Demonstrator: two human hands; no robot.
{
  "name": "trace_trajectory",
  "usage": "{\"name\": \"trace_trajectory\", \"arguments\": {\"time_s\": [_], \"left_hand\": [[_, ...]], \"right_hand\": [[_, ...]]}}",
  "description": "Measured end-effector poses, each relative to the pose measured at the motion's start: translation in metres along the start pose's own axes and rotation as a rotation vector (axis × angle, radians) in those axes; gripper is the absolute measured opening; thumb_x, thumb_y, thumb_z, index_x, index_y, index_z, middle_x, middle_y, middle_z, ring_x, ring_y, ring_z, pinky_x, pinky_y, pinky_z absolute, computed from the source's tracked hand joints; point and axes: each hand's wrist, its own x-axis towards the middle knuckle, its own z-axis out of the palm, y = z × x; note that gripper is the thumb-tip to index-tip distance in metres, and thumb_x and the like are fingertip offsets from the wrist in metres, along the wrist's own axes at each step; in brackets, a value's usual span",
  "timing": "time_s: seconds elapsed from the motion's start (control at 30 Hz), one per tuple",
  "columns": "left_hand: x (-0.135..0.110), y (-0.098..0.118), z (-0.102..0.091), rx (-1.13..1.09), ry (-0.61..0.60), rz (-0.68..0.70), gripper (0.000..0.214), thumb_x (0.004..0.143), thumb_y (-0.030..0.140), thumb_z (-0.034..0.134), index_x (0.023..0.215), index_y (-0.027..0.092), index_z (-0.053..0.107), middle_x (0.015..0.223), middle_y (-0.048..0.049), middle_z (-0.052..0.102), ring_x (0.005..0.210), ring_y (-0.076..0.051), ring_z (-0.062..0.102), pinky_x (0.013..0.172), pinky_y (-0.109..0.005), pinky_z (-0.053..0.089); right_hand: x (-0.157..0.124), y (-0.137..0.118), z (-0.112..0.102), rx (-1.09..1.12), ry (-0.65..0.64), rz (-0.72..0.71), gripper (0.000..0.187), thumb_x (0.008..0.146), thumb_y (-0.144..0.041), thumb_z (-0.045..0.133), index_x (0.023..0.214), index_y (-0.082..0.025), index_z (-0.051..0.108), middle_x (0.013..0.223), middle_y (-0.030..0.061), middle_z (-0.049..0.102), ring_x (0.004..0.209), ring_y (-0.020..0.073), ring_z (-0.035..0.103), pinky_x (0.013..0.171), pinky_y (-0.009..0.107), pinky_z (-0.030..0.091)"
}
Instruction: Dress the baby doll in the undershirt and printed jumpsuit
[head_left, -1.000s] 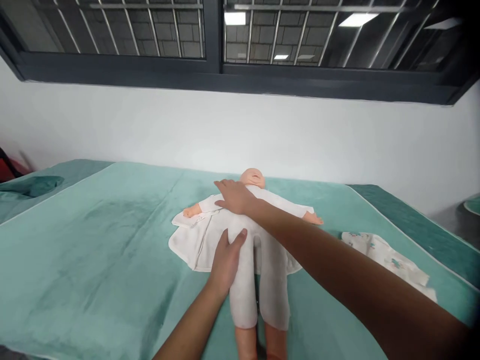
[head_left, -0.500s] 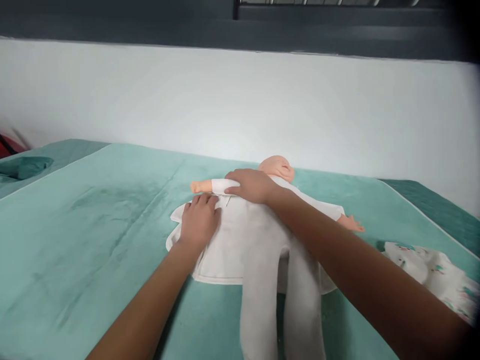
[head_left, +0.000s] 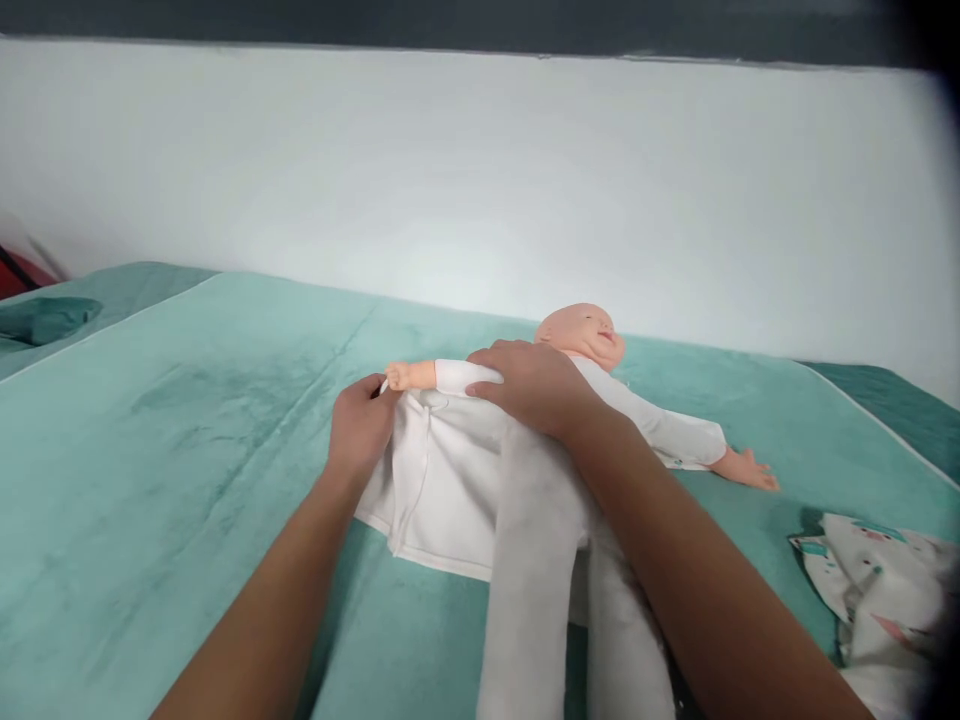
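Note:
A baby doll (head_left: 581, 333) lies face up on a teal blanket (head_left: 187, 420), arms spread, dressed in white leggings and a white top. A white garment (head_left: 442, 490) lies open under it. My left hand (head_left: 361, 428) pinches the garment's left flap near the doll's outstretched hand and lifts it. My right hand (head_left: 534, 385) rests flat on the doll's chest and shoulder, fingers spread across the sleeve.
A patterned white cloth (head_left: 877, 580) lies crumpled at the right edge of the blanket. A white wall runs behind the bed. A dark teal folded cloth (head_left: 45, 318) sits at the far left, next to something red.
My left hand went from the doll's leg up to the garment's left flap, closed on it and pulled it up. The view dropped and shifted; my right hand stayed on the chest.

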Motion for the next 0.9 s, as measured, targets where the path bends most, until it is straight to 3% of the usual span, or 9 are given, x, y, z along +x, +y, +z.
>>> {"name": "trace_trajectory", "arguments": {"time_s": [0.17,0.3,0.43,0.6,0.7,0.77,0.9], "left_hand": [[-0.015,-0.002,0.004,-0.091,0.151,0.078,0.031,0.085,0.047,0.054,0.076,0.019,0.062,0.068,0.0020,0.053,0.066,-0.014,0.044,0.059,-0.024,0.035],[-0.021,0.000,0.006,-0.002,0.210,0.156,0.034,0.091,0.049,0.050,0.072,0.021,0.055,0.067,0.0019,0.048,0.066,-0.015,0.045,0.062,-0.026,0.037],[-0.028,0.001,0.011,0.199,0.329,0.373,0.028,0.094,0.042,0.048,0.076,0.022,0.055,0.079,-0.0033,0.059,0.086,-0.021,0.051,0.081,-0.033,0.041],[-0.045,0.000,0.030,0.430,0.139,0.665,0.028,0.098,0.039,0.044,0.086,0.022,0.062,0.089,-0.0078,0.068,0.092,-0.025,0.055,0.084,-0.039,0.037],[-0.051,-0.001,0.037,0.498,0.147,0.792,0.025,0.097,0.035,0.046,0.090,0.021,0.065,0.095,-0.0084,0.071,0.099,-0.026,0.056,0.084,-0.040,0.036],[-0.051,-0.003,0.037,0.475,0.193,0.814,0.025,0.098,0.031,0.045,0.095,0.021,0.067,0.096,-0.0073,0.072,0.102,-0.026,0.056,0.085,-0.040,0.036],[-0.048,-0.012,0.028,0.425,0.253,0.727,0.026,0.099,0.031,0.043,0.109,0.020,0.065,0.106,-0.0077,0.071,0.104,-0.025,0.057,0.088,-0.039,0.039]], "right_hand": [[0.004,0.001,0.003,-0.074,-0.082,0.046,0.030,0.093,-0.041,0.052,0.118,-0.029,0.066,0.117,0.0052,0.067,0.106,0.0276,0.058,0.090,0.043,0.037],[0.006,0.001,0.005,-0.101,-0.100,0.050,0.030,0.092,-0.041,0.055,0.116,-0.030,0.067,0.118,0.0061,0.067,0.105,0.0287,0.058,0.088,0.043,0.037],[0.006,-0.002,0.008,-0.161,-0.114,0.045,0.026,0.091,-0.038,0.054,0.110,-0.029,0.068,0.112,0.0086,0.068,0.102,0.0299,0.058,0.088,0.046,0.036],[0.006,-0.003,0.009,-0.178,-0.054,-0.026,0.023,0.092,-0.037,0.050,0.101,-0.024,0.067,0.103,0.0088,0.068,0.098,0.0280,0.059,0.086,0.044,0.038],[0.004,-0.002,0.008,-0.159,0.005,-0.047,0.024,0.093,-0.036,0.048,0.101,-0.022,0.067,0.101,0.0082,0.069,0.094,0.0265,0.060,0.083,0.041,0.040],[0.001,-0.001,0.007,-0.119,0.049,-0.058,0.026,0.094,-0.035,0.048,0.106,-0.022,0.066,0.104,0.0080,0.069,0.096,0.0260,0.061,0.082,0.039,0.040],[-0.014,0.002,0.003,0.006,0.195,-0.040,0.029,0.098,-0.030,0.042,0.112,-0.022,0.066,0.109,0.0066,0.071,0.100,0.0237,0.063,0.081,0.036,0.041]]}}
